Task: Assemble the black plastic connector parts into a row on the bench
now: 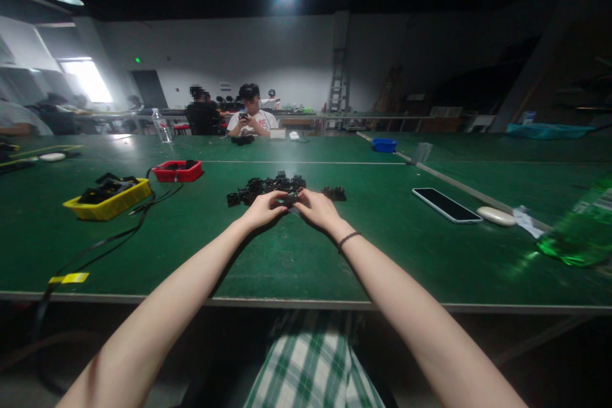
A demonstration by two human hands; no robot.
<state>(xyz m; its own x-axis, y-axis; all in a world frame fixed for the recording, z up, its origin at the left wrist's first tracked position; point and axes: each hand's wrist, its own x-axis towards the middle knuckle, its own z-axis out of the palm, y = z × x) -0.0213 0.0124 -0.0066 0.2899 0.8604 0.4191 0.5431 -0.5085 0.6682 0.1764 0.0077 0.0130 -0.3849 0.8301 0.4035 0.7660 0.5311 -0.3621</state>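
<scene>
Both of my hands are stretched forward over the green table (pixel 287 255) and meet at a small black part (pixel 289 201). My left hand (pixel 262 210) has its thumb and fingers closed on the part's left side. From the right, my right hand (pixel 317 207) pinches the same piece. Its exact kind is too small to make out. Just beyond the fingers lies a loose pile of black plastic parts (pixel 261 186). A short row of similar black pieces (pixel 335 193) sits to the right of my right hand.
On the left are a yellow bin (pixel 108 206) and a red bin (pixel 178 172) of black parts, with a black cable (pixel 138 223). On the right lie a phone (pixel 447 205), a cream oval object (pixel 497 216) and a green bottle (pixel 581 229). A person (pixel 253 120) sits opposite.
</scene>
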